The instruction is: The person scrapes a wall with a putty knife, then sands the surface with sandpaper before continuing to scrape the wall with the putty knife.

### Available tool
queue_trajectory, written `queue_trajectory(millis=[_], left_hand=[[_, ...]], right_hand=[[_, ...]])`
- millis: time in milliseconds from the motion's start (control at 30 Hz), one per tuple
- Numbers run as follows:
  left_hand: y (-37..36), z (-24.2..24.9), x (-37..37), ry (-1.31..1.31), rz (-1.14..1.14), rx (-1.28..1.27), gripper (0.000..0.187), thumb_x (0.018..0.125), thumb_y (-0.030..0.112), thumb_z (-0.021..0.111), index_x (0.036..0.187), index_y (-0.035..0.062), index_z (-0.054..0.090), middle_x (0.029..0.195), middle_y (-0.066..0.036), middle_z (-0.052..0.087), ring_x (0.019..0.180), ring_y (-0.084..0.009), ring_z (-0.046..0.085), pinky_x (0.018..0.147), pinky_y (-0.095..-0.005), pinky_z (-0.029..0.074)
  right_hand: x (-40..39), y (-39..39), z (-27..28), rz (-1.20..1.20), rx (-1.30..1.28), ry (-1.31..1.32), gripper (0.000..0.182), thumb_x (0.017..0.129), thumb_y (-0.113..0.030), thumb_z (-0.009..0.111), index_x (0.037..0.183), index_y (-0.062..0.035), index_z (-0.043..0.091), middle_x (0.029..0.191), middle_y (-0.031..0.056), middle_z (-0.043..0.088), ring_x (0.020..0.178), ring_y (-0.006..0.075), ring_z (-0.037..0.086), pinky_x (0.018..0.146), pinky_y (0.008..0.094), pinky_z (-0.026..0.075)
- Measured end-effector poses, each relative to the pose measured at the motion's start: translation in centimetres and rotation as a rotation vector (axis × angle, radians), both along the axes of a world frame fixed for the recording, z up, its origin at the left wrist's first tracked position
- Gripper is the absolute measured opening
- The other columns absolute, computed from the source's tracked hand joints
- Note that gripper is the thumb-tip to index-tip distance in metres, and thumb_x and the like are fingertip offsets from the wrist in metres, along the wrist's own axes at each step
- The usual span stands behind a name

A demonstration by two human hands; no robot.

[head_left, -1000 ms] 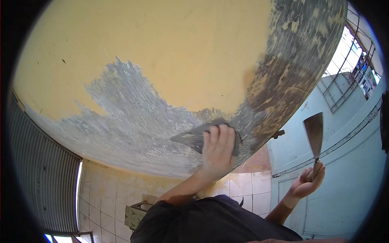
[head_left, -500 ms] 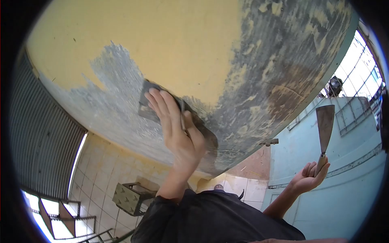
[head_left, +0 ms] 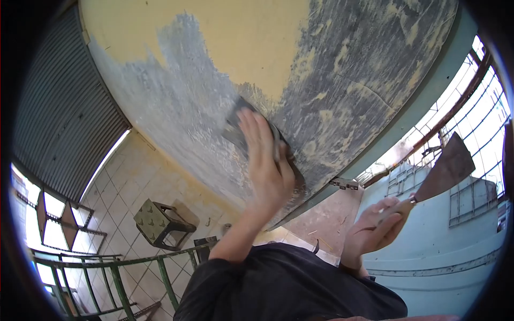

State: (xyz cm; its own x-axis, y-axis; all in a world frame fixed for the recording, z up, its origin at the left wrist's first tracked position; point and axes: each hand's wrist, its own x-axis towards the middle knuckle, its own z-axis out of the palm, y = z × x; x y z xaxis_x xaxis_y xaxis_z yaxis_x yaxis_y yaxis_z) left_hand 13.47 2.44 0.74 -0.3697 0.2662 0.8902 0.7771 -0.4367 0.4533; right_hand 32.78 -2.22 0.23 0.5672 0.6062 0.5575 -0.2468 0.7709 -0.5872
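My left hand (head_left: 267, 166) is wrapped over a wide, dark plastering trowel (head_left: 234, 128), fingers lying along its back. The trowel's flat blade is against a wall (head_left: 246, 43) that is yellow above and smeared with grey filler lower down. At the right, my right hand (head_left: 375, 227) grips the handle of a putty knife (head_left: 447, 168). Its broad, stained blade points up and right, away from the wall. Fingers hide most of both handles.
A patterned stool (head_left: 152, 222) stands on the tiled floor (head_left: 120, 184). Green metal railings (head_left: 119, 281) cross the lower left, below a corrugated shutter (head_left: 51, 107). To the right are a barred window (head_left: 471, 91) and a light-blue panel (head_left: 428, 257).
My left hand and the trowel have moved right and down in view as the view shifted. My right hand has come closer to the body, and the putty knife has tilted from upright to rightward.
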Motion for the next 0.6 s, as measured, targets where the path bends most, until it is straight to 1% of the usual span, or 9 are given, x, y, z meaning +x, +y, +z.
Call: queue_trajectory(millis=[33,67,133,167,200,333,400,500,600], left_hand=[[-0.7,-1.2,1.0,0.001,-0.037,-0.05,0.058,0.093,-0.01,0.049,0.148,-0.0152,0.032,0.155,-0.038,0.026,0.147,-0.0529,0.02,0.12,-0.0554,0.019],[-1.1,-1.9,1.5,-0.001,-0.076,-0.102,0.057,0.093,-0.01,0.049,0.148,-0.0151,0.032,0.155,-0.038,0.026,0.147,-0.0526,0.02,0.12,-0.0556,0.019],[-0.7,0.4,-0.3,-0.009,-0.047,-0.119,0.058,0.092,-0.009,0.049,0.148,-0.0153,0.032,0.155,-0.038,0.026,0.147,-0.0528,0.021,0.12,-0.0556,0.02],[0.0,2.5,-2.1,-0.035,-0.004,-0.087,0.055,0.095,-0.006,0.048,0.149,-0.0126,0.033,0.156,-0.036,0.025,0.147,-0.0495,0.021,0.119,-0.0492,0.023],[0.2,3.6,-2.9,-0.057,0.038,-0.054,0.053,0.098,-0.003,0.046,0.15,-0.0098,0.035,0.158,-0.033,0.025,0.148,-0.0461,0.021,0.119,-0.0429,0.027],[0.4,2.5,-1.1,-0.076,0.07,-0.002,0.052,0.098,-0.003,0.046,0.149,-0.0098,0.036,0.156,-0.033,0.028,0.148,-0.0459,0.023,0.118,-0.0424,0.028],[-1.3,-0.2,1.9,-0.059,-0.046,-0.056,0.048,0.101,-0.001,0.046,0.148,-0.0091,0.038,0.154,-0.034,0.032,0.147,-0.0443,0.027,0.117,-0.0408,0.03],[-0.6,2.7,-1.1,-0.011,-0.018,-0.009,0.049,0.1,-0.002,0.047,0.147,-0.0093,0.038,0.154,-0.035,0.031,0.147,-0.0449,0.026,0.117,-0.0412,0.03],[0.4,6.2,-6.2,-0.062,-0.009,-0.031,0.054,0.095,-0.007,0.05,0.147,-0.0118,0.037,0.154,-0.036,0.029,0.146,-0.0475,0.025,0.119,-0.0434,0.028]], right_hand=[[0.8,-0.1,-0.7,0.094,0.002,-0.169,0.047,0.107,-0.027,0.049,0.146,-0.0012,0.042,0.122,0.0046,0.052,0.117,0.01,0.046,0.087,0.0253,0.041],[0.7,0.4,-1.3,0.109,0.002,-0.175,0.047,0.107,-0.027,0.049,0.146,-0.0012,0.042,0.122,0.0046,0.052,0.117,0.01,0.046,0.087,0.0253,0.041],[-0.1,1.1,-1.3,0.112,0.052,-0.252,0.041,0.108,-0.019,0.043,0.143,0.0011,0.035,0.118,0.0115,0.054,0.086,0.0124,0.05,0.066,0.0269,0.043],[-0.4,1.3,-1.0,0.083,0.017,-0.262,0.039,0.108,-0.02,0.043,0.139,0.0024,0.037,0.11,0.0091,0.054,0.085,0.0135,0.049,0.069,0.0306,0.044],[-0.3,1.4,-0.8,0.091,0.021,-0.268,0.039,0.108,-0.02,0.043,0.139,0.0024,0.037,0.11,0.0091,0.054,0.085,0.0135,0.049,0.069,0.0306,0.044],[0.2,1.7,-0.9,0.104,0.079,-0.401,0.03,0.108,-0.02,0.045,0.129,0.0017,0.042,0.099,0.0053,0.049,0.086,0.0133,0.047,0.069,0.0302,0.043],[-0.3,2.1,-1.2,0.049,0.092,-0.407,0.028,0.108,-0.019,0.045,0.126,0.001,0.042,0.097,0.0046,0.048,0.086,0.0135,0.046,0.069,0.0303,0.042],[-0.8,1.7,-1.0,-0.084,0.085,-0.39,0.022,0.108,-0.017,0.044,0.12,0.0001,0.043,0.096,0.0047,0.048,0.088,0.0135,0.045,0.068,0.0288,0.041],[-2.3,1.5,0.0,-0.165,0.124,-0.378,0.025,0.108,-0.014,0.043,0.126,0.0024,0.04,0.105,0.0082,0.05,0.097,0.0172,0.052,0.075,0.0324,0.047]])
